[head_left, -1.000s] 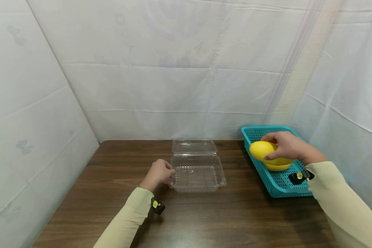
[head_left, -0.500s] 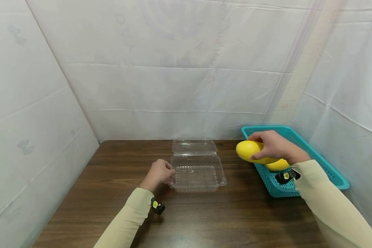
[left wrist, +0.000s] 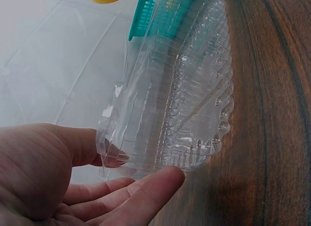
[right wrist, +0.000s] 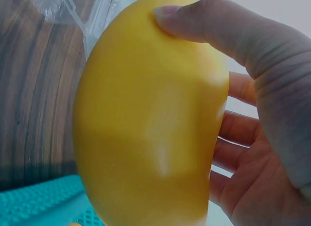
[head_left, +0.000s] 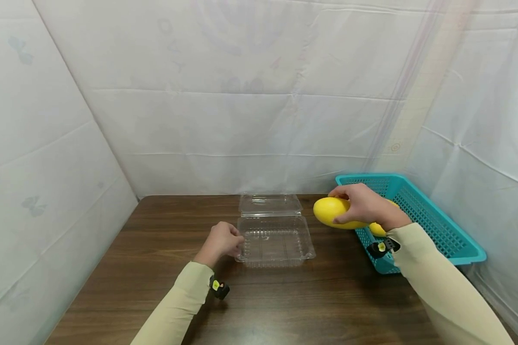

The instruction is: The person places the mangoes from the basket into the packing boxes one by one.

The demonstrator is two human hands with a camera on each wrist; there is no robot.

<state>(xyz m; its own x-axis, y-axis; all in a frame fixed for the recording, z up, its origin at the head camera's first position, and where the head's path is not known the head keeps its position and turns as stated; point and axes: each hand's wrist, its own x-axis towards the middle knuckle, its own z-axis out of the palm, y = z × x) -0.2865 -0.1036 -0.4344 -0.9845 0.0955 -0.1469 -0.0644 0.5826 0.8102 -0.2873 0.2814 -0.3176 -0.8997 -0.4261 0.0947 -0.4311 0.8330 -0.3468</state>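
Note:
My right hand grips a smooth yellow mango, thumb on one side and fingers round the other. It is held in the air between the basket and the clear plastic clamshell container. In the right wrist view the mango fills the middle, with its lower end cut off by the frame. My left hand pinches the left rim of the container, whose lid lies folded back toward the wall. The left wrist view shows the thumb over the rim and the other fingers outside the side wall.
A teal perforated basket stands at the table's right, with another yellow fruit in it, partly hidden by my right wrist. White sheeting hangs behind the dark wooden table and along both sides.
My right hand has carried the mango leftward, from over the basket to beyond its left rim. My left hand and the container have stayed in place.

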